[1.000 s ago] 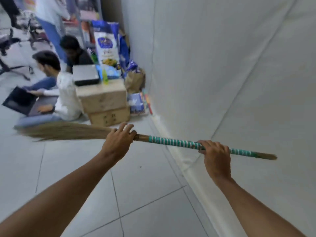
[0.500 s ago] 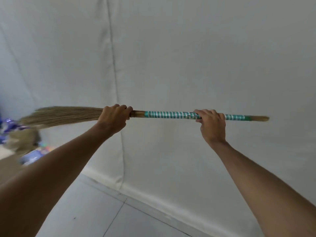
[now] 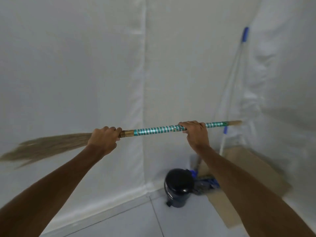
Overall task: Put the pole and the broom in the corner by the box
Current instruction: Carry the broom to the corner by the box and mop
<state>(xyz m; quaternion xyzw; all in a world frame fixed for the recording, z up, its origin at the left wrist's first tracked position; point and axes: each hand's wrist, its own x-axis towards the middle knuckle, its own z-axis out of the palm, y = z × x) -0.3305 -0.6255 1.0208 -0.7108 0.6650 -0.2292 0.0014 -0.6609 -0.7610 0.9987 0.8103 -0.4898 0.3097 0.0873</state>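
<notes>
I hold a grass broom [image 3: 153, 130] level in front of me, its handle wrapped in teal and silver bands, its bristles trailing to the left. My left hand [image 3: 105, 139] grips the neck where the bristles begin. My right hand [image 3: 195, 133] is closed on the wrapped handle near its right end. A thin white pole [image 3: 234, 72] with blue grips leans upright in the corner at the right. Below it stands a brown cardboard box [image 3: 246, 168], partly hidden by my right forearm.
A black pedal bin [image 3: 177, 187] stands on the tiled floor against the wall, left of the box. Something blue [image 3: 207, 183] lies between bin and box. White sheeting covers both walls [image 3: 71, 69]. Grey floor tiles [image 3: 179, 223] lie in front of the bin.
My view has swung right, from the people and stacked boxes to the white wall, then to the corner with pole, bin and box. Both hands have kept the broom level.
</notes>
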